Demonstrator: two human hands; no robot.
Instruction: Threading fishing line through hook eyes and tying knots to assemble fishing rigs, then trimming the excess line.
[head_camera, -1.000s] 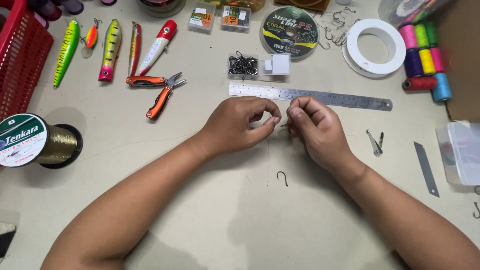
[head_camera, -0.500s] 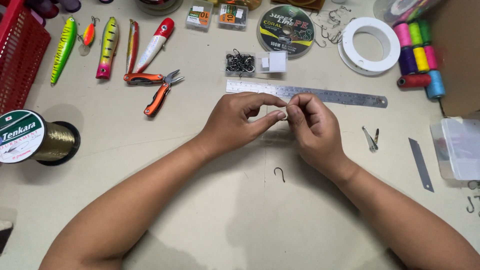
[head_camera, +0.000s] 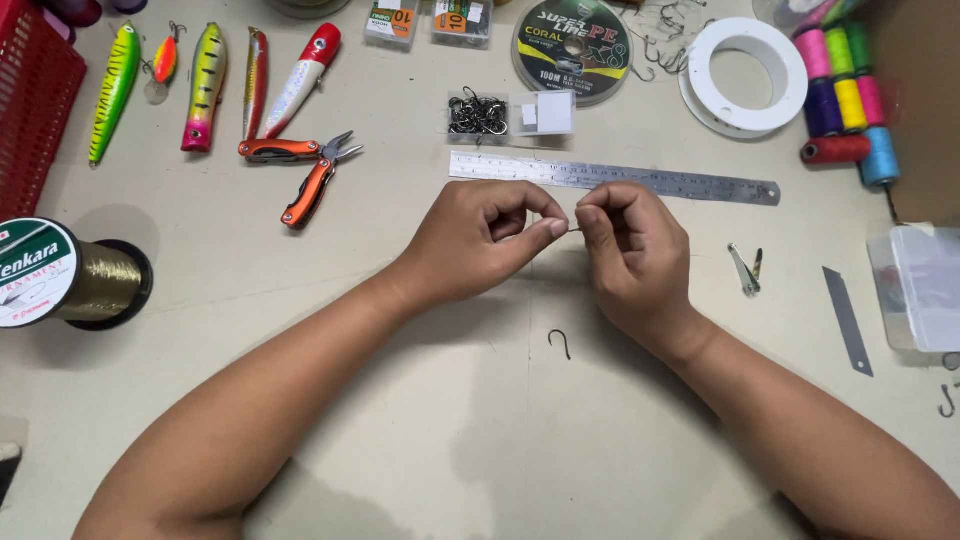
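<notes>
Just in front of the steel ruler (head_camera: 615, 178), at the middle of the pale table (head_camera: 400, 420), a tiny piece of thin line or wire (head_camera: 572, 230) was pinched between the two hands; it was too small to tell exactly what it was. The left hand (head_camera: 478, 240) had its fingers curled, with thumb and forefinger pressed on the piece from one side. The right hand (head_camera: 632, 250) was likewise curled, its thumb and forefinger closed on the piece from the other side, so that the fingertips of both hands nearly touched.

A single loose fishing hook (head_camera: 560, 343) lay on the table nearer the person, between the two forearms. An orange folding multi-tool (head_camera: 305, 170) lay opened out to the left of the ruler, and beyond it a row of fishing lures (head_camera: 205, 85). A small open box of hooks (head_camera: 478, 115) sat just beyond the ruler, with a flat spool of fishing line (head_camera: 570, 45) and a white ring-shaped spool (head_camera: 745, 75) farther back. Coloured thread bobbins (head_camera: 845, 95) stood at the far right, a cutter blade (head_camera: 848, 320) lay to the right of the right hand, and a large spool of gold thread (head_camera: 70, 280) sat at the left edge.
</notes>
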